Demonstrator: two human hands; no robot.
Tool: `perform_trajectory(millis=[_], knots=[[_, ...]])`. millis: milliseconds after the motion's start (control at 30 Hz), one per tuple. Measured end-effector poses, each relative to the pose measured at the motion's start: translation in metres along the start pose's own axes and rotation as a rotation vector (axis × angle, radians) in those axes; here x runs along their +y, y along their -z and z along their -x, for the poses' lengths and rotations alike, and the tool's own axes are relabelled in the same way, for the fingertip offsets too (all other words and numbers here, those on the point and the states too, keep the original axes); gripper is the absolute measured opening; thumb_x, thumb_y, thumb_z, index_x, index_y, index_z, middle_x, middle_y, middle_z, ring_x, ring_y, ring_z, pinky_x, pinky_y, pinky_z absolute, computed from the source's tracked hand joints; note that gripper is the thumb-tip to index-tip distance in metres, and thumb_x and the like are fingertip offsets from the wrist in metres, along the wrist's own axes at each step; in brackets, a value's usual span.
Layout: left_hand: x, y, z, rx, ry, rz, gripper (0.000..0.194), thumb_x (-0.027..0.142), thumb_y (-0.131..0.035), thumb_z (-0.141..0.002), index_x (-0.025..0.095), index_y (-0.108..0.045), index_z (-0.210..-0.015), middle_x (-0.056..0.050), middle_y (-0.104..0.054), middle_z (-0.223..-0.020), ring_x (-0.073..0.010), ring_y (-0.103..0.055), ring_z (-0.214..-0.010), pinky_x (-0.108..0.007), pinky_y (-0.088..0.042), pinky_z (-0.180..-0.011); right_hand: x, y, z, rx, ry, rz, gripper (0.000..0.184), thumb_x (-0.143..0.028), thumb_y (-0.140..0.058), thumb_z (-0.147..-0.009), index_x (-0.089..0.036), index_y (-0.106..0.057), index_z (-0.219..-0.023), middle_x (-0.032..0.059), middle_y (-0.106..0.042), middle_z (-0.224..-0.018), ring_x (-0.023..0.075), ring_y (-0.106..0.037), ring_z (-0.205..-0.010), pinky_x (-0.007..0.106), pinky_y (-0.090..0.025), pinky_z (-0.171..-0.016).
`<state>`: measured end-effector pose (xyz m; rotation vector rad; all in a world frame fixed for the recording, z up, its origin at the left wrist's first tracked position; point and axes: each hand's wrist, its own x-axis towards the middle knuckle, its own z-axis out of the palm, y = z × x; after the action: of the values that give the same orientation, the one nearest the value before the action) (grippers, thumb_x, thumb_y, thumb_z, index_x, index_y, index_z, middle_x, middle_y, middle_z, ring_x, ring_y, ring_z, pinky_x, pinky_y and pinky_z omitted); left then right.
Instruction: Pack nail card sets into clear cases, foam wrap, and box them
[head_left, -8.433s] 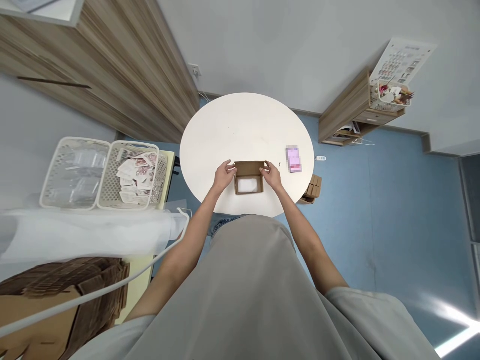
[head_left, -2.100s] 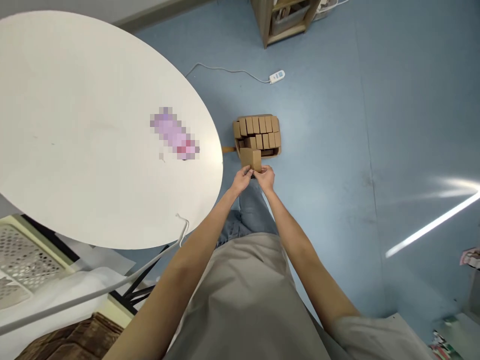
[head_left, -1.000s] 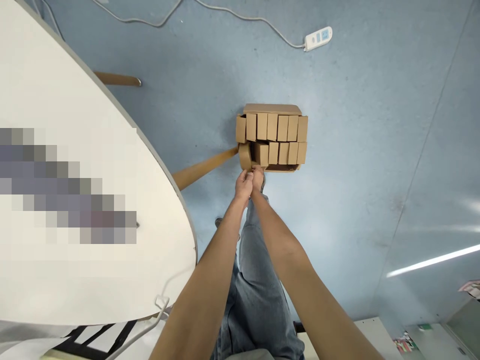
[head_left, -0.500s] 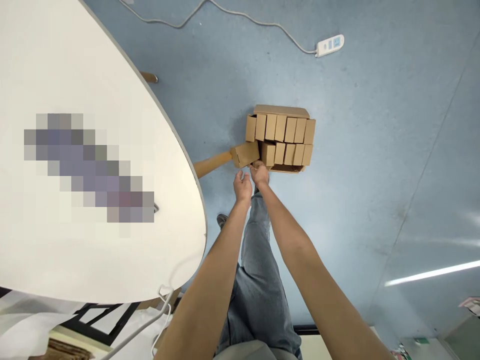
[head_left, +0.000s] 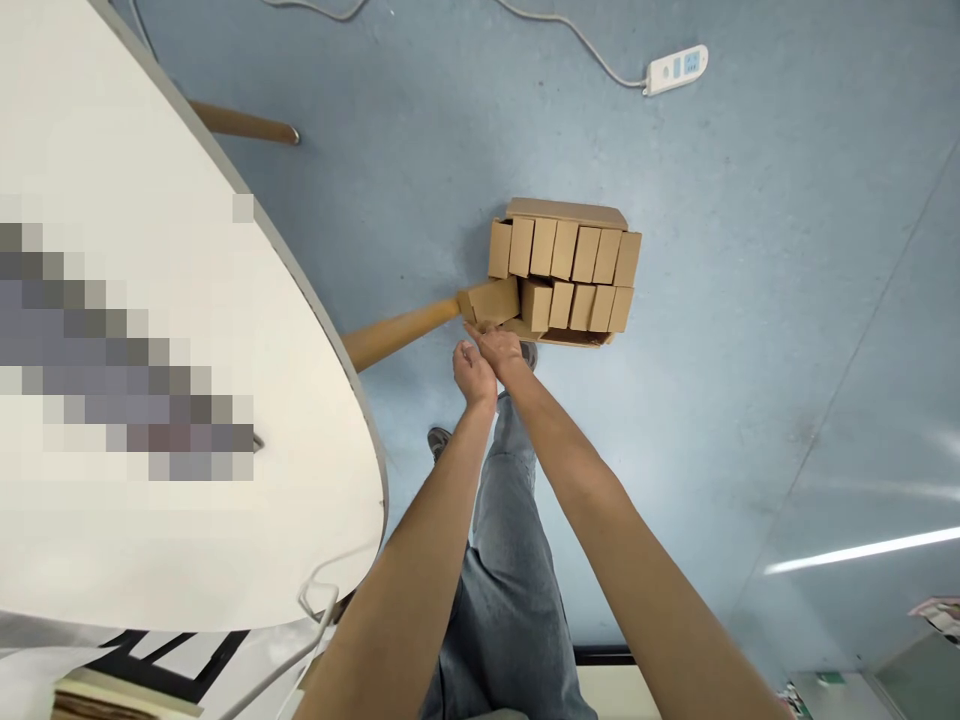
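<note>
A larger open carton (head_left: 566,212) stands on the floor, filled with two rows of small brown cardboard boxes (head_left: 562,250). At its left end one small cardboard box (head_left: 491,298) lies tilted, sticking out past the carton's side. My right hand (head_left: 500,347) is at the near edge of that tilted box, its fingers stretched out to the left; whether they touch it is unclear. Just below and left of it is my left hand (head_left: 474,373), palm side up with fingers curled in. Nothing can be made out inside those curled fingers. My wrists nearly cross.
A white table (head_left: 315,540) with a rounded edge fills the left side. One wooden table leg (head_left: 405,333) ends beside the tilted box, another leg (head_left: 247,123) stands farther back. A white power strip (head_left: 676,70) and its cord lie on the blue floor (head_left: 750,300).
My right hand has moved left along the tilted box's near edge, its fingers now extended. My left hand has curled its fingers and shifted slightly left. The view has shifted a little.
</note>
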<state>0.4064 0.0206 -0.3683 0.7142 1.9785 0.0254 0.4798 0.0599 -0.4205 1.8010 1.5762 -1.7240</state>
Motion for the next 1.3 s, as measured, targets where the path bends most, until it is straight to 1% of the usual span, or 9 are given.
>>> perform_trajectory(millis=[167, 333, 567, 700, 800, 900, 1000, 1133, 1300], knots=[[-0.004, 0.005, 0.005, -0.035, -0.062, 0.002, 0.056, 0.058, -0.049, -0.111, 0.023, -0.060, -0.154, -0.012, -0.068, -0.153, -0.0293, -0.048, -0.159, -0.041, -0.038, -0.131, 0.026, 0.004, 0.023, 0.021, -0.068, 0.109, 0.070, -0.016, -0.053, -0.105, -0.033, -0.042, -0.172, 0.0223, -0.065, -0.145, 0.0355, -0.071, -0.119, 0.055, -0.055, -0.102], [0.005, -0.006, 0.011, -0.030, -0.060, -0.002, 0.054, 0.060, -0.050, -0.110, 0.025, -0.065, -0.147, -0.010, -0.072, -0.143, -0.0299, -0.057, -0.149, -0.041, -0.043, -0.128, 0.049, 0.007, 0.036, 0.127, -0.179, 0.005, 0.078, -0.026, -0.060, -0.105, -0.032, -0.030, -0.177, 0.0225, -0.067, -0.137, 0.0353, -0.069, -0.121, 0.056, -0.053, -0.106], [0.008, -0.014, 0.018, -0.029, 0.012, 0.002, 0.053, 0.050, -0.035, -0.115, 0.023, -0.059, -0.154, -0.012, -0.070, -0.146, -0.0308, -0.055, -0.151, -0.043, -0.043, -0.127, 0.041, 0.015, 0.026, 0.118, -0.237, -0.125, 0.076, -0.020, -0.070, -0.100, -0.032, -0.046, -0.170, 0.0187, -0.076, -0.121, 0.0365, -0.072, -0.120, 0.056, -0.051, -0.110], [0.002, -0.005, 0.025, -0.072, 0.007, -0.004, 0.054, 0.051, -0.039, -0.113, 0.025, -0.056, -0.158, -0.011, -0.069, -0.148, -0.0305, -0.053, -0.153, -0.043, -0.040, -0.130, 0.037, 0.019, 0.035, 0.244, -0.282, -0.196, 0.065, -0.029, -0.057, -0.108, -0.023, -0.043, -0.171, 0.0232, -0.074, -0.130, 0.0383, -0.072, -0.124, 0.057, -0.050, -0.111], [-0.002, 0.001, 0.034, -0.050, 0.017, 0.005, 0.055, 0.052, -0.040, -0.112, 0.022, -0.060, -0.153, -0.014, -0.067, -0.152, -0.0309, -0.056, -0.150, -0.043, -0.041, -0.129, 0.047, 0.021, 0.042, 0.313, -0.390, -0.293, 0.070, -0.039, -0.056, -0.107, -0.014, -0.040, -0.171, 0.0261, -0.075, -0.128, 0.0399, -0.073, -0.121, 0.059, -0.051, -0.110], [-0.004, 0.005, 0.046, -0.044, 0.041, 0.005, 0.052, 0.048, -0.041, -0.111, 0.019, -0.064, -0.147, -0.016, -0.068, -0.151, -0.0306, -0.058, -0.149, -0.042, -0.042, -0.128, 0.058, 0.027, 0.043, 0.210, -0.416, -0.339, 0.075, -0.039, -0.069, -0.099, -0.016, -0.048, -0.167, 0.0221, -0.080, -0.121, 0.0386, -0.075, -0.117, 0.056, -0.053, -0.109], [-0.004, 0.008, 0.060, -0.060, 0.040, 0.020, 0.047, 0.047, -0.048, -0.108, 0.020, -0.068, -0.142, -0.015, -0.070, -0.149, -0.0302, -0.058, -0.149, -0.041, -0.041, -0.129, 0.058, 0.035, 0.049, 0.072, -0.415, -0.275, 0.073, -0.031, -0.070, -0.098, -0.019, -0.049, -0.166, 0.0191, -0.080, -0.126, 0.0369, -0.074, -0.122, 0.051, -0.054, -0.109], [0.001, 0.014, 0.087, -0.066, -0.004, 0.093, 0.039, 0.044, -0.055, -0.105, 0.020, -0.074, -0.128, -0.015, -0.074, -0.141, -0.0315, -0.065, -0.140, -0.043, -0.045, -0.125, 0.042, 0.042, 0.084, 0.024, -0.387, -0.208, 0.060, -0.035, -0.059, -0.107, -0.014, -0.051, -0.162, 0.0206, -0.076, -0.136, 0.0346, -0.072, -0.129, 0.043, -0.055, -0.109], [0.011, 0.025, 0.135, -0.116, -0.043, 0.122, 0.033, 0.043, -0.059, -0.103, 0.019, -0.077, -0.116, -0.015, -0.079, -0.127, -0.0320, -0.071, -0.130, -0.044, -0.051, -0.117, 0.019, 0.036, 0.168, 0.134, -0.302, -0.299, 0.052, -0.034, -0.054, -0.110, -0.018, -0.054, -0.159, 0.0121, -0.082, -0.125, 0.0289, -0.074, -0.128, 0.036, -0.055, -0.108]])
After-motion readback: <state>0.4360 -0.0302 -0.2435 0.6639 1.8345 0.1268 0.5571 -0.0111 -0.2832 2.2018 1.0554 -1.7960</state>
